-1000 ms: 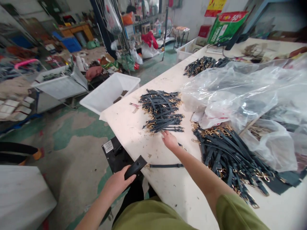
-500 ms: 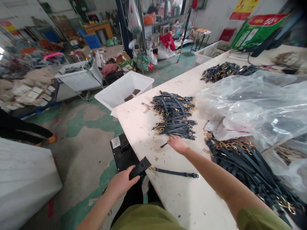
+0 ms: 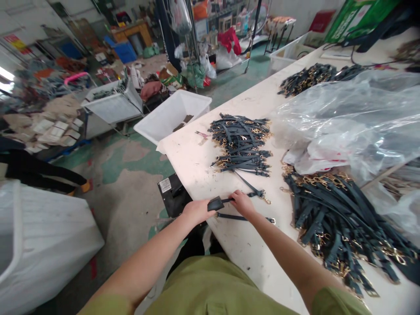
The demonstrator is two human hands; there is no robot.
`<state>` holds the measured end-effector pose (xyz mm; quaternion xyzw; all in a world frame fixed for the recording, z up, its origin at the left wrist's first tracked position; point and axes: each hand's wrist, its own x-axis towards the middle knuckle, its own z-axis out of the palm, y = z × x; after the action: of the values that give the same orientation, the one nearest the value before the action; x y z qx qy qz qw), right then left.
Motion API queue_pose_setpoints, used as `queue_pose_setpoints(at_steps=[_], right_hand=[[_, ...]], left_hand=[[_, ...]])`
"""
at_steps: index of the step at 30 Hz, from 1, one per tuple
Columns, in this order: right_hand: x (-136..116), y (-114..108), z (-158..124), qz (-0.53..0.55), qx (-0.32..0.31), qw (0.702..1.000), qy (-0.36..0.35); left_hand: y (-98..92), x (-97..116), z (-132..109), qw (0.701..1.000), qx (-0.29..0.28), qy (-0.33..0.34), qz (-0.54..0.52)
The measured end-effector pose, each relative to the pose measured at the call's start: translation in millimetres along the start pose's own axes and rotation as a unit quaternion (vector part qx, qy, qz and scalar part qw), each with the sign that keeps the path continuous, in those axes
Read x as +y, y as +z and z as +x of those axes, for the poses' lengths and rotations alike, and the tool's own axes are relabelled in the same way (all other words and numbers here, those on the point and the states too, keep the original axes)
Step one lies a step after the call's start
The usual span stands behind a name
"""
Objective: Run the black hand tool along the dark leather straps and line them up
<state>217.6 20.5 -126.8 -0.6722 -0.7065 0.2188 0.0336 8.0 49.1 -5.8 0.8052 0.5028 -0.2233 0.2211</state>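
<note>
My left hand [image 3: 196, 211] is closed around a flat black piece [image 3: 215, 203], possibly leather, at the table's edge. Close by on the right, my right hand [image 3: 242, 203] pinches a thin dark strap [image 3: 227, 200]. The strap's end meets or overlaps the black piece; I cannot tell which. Past my right hand lies a dark strap with a gold snap hook [image 3: 267, 201]; whether it is the same strap is hidden. Just below both hands, a single dark strap with a gold buckle [image 3: 271, 221] lies flat. Ahead is a stacked pile of dark straps [image 3: 241, 144].
A larger heap of straps [image 3: 337, 214] covers the right side, beside clear plastic sheeting [image 3: 348, 118]. Another strap pile [image 3: 308, 78] sits farther back. Beyond the table's left edge stand a white bin [image 3: 157, 118] and a black device [image 3: 170, 194]. Small pliers-like tool [image 3: 201, 133] lies near the corner.
My left hand has moved up and right with the black piece, over to my right hand. My right hand has drawn a strap away from the pile. The view has shifted.
</note>
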Motion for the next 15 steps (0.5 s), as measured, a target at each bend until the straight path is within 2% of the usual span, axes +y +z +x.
queue_pose_setpoints(at_steps=[3,9,12,15], right_hand=[[0,1,1,0.019,0.002,1.000,-0.001],[0,-1,5,0.012,-0.009,1.000,0.008],[-3,-4,3,-0.025,-0.009,1.000,-0.015],[-7,-1,-8,-0.077,0.006,0.995,-0.057]], left_hand=[[0.3,7,16,1.000,-0.003,-0.002,0.024],[-0.8,10,23,1.000,-0.006,0.002,0.026],[-6.8,3,14,1.000,-0.006,0.000,0.012],[-11.2,-17,-8,1.000,0.006,0.000,-0.006]])
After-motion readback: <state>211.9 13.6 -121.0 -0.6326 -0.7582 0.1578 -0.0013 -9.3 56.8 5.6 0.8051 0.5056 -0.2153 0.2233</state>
